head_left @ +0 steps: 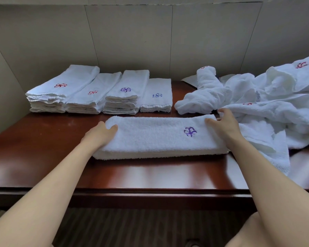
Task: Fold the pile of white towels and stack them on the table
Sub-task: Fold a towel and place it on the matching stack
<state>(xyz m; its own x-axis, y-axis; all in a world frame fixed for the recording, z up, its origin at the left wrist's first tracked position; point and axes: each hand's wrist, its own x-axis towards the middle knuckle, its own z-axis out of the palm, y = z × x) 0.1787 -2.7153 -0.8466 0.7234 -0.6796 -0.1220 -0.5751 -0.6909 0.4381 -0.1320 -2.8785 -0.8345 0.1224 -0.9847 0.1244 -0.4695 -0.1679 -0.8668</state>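
A white towel (157, 138) with a purple embroidered flower lies folded into a long strip across the middle of the dark wooden table (43, 145). My left hand (100, 132) grips its left end, thumb on top. My right hand (223, 123) holds its right end, fingers over the far corner. Several stacks of folded towels (98, 91) with red or purple flowers stand in a row behind it. A loose pile of unfolded white towels (268, 104) covers the table's right side, touching the strip's right end.
A beige panelled wall (132, 41) closes the table's back and left side. The table's front edge (150, 191) runs across below my forearms, with striped carpet beneath. Bare wood shows at the left and front of the strip.
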